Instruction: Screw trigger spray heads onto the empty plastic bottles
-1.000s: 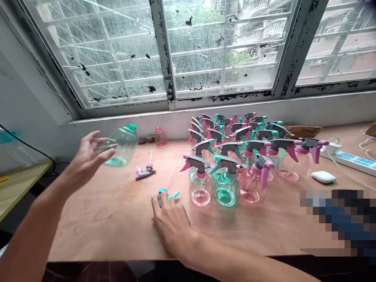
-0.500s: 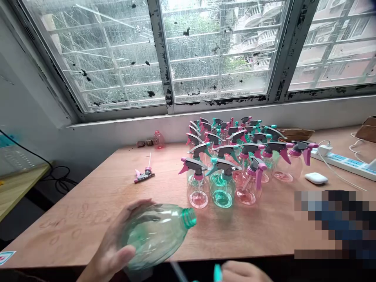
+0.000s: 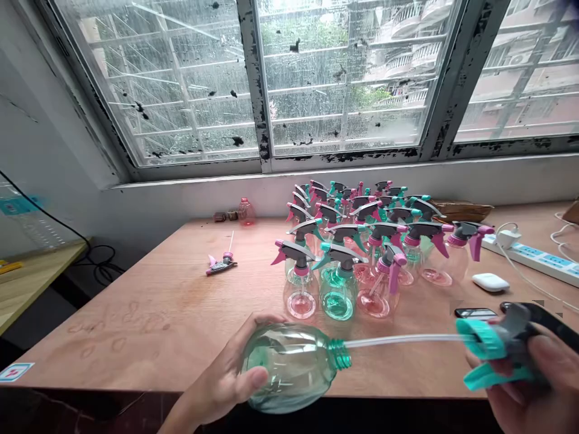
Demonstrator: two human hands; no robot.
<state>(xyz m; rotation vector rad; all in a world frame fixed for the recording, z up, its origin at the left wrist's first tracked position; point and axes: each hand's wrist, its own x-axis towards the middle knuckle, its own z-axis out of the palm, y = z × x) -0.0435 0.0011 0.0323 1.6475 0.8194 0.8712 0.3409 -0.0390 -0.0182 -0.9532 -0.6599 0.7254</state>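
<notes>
A clear green spray bottle lies sideways in my left hand, its threaded neck pointing right. My left fingers wrap the bottle's base. At the right, my right hand grips a teal and grey trigger sprayer head. Its thin white dip tube stretches left, and the tube's end is at the mouth of the bottle; whether it is inside is hard to see. Both hands are above the table's front edge.
Behind stand several rows of pink and green spray bottles with sprayers. A loose pink sprayer head lies on the wooden table. A pink bottle without sprayer, a white case and a power strip are further back.
My left hand has moved right with the bottle. My right hand has risen from the bottom edge, bringing the teal sprayer into view and its tube up to the bottle's neck.
</notes>
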